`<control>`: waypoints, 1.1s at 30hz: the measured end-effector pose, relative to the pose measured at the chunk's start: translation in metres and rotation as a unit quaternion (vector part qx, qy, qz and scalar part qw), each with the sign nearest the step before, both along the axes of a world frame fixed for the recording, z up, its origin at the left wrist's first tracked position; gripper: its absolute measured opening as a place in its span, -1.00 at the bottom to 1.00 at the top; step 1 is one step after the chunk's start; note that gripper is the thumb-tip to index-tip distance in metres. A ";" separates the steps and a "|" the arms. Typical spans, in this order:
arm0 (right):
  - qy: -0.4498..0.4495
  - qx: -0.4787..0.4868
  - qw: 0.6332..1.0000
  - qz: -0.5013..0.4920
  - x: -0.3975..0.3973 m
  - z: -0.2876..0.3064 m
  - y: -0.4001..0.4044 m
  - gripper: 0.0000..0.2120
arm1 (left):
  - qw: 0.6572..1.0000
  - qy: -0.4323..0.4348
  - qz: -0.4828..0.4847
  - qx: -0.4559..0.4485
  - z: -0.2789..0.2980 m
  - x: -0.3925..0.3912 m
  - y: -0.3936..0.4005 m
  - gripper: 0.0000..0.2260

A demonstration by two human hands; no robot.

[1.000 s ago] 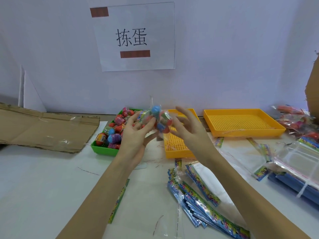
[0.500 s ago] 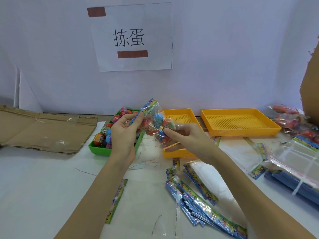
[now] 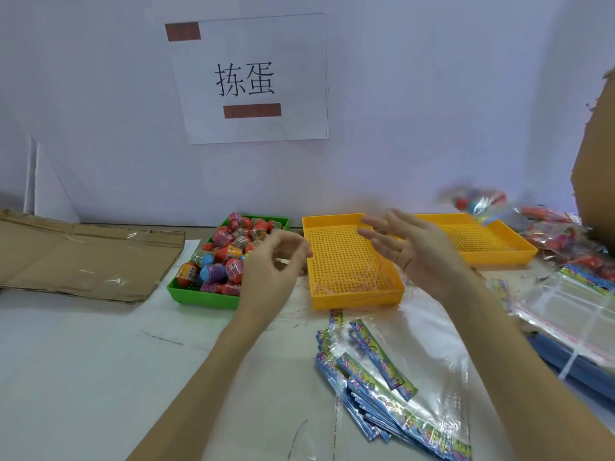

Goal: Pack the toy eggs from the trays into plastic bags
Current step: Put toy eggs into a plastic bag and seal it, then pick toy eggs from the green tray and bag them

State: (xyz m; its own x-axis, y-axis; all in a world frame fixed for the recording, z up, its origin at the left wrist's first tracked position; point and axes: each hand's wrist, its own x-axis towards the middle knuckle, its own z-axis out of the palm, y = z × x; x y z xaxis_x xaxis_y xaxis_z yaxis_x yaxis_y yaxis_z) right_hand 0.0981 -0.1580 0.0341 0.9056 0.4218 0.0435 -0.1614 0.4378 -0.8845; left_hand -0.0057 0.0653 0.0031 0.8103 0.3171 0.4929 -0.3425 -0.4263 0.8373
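Glossy oval eggs [image 3: 229, 252] fill the green tray [image 3: 199, 296]; both hands, left [image 3: 269, 267] and right [image 3: 412, 251], hold nothing, fingers loose above perforated orange trays [image 3: 352, 297].

White wall [image 3: 432, 94] behind, paper sign [image 3: 253, 78] with black characters and two brown strips taped to it, white table [image 3: 83, 361] below, flattened cardboard [image 3: 83, 257] at left, cardboard edge [image 3: 599, 154] at right, even soft light
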 end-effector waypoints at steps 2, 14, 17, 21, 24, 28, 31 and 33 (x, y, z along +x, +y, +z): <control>-0.012 -0.052 0.998 -0.018 -0.003 -0.004 0.004 -0.75 | 0.989 -0.030 -0.037 0.137 -0.005 -0.004 -0.015 -0.95; -0.040 -0.179 0.983 -0.034 -0.012 -0.011 0.014 -0.81 | 0.837 -0.010 -0.265 0.479 -0.022 -0.020 -0.060 -0.68; -0.047 -0.192 0.980 -0.038 -0.013 -0.011 0.015 -0.81 | 0.845 -0.020 -0.250 0.473 -0.021 -0.018 -0.058 -0.70; -0.046 -0.201 0.978 -0.036 -0.012 -0.011 0.014 -0.81 | 0.880 -0.026 -0.219 0.422 -0.017 -0.016 -0.051 -0.74; -0.044 -0.197 0.979 -0.024 -0.010 -0.009 0.013 -0.80 | 0.940 0.033 -0.219 0.258 -0.006 -0.016 -0.038 -0.74; -0.050 -0.180 0.982 -0.005 -0.009 -0.006 0.011 -0.65 | 0.977 0.074 -0.178 0.091 0.002 -0.010 -0.017 -0.66; -0.048 -0.167 0.985 0.023 -0.007 -0.004 0.012 -0.49 | 0.991 0.061 -0.107 -0.042 0.003 -0.005 -0.013 -0.76; -0.071 -0.181 0.979 0.053 -0.009 -0.004 0.013 -0.48 | 0.987 0.054 -0.063 -0.138 0.001 -0.001 -0.010 -0.76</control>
State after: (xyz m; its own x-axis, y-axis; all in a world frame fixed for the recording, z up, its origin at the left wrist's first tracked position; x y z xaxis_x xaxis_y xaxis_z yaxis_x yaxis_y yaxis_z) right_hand 0.0893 -0.1450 0.0302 0.8517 0.5240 -0.0032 -0.0523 0.0790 -0.9955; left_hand -0.0072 0.0551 0.0045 0.8946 0.3209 0.3109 -0.2807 -0.1377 0.9498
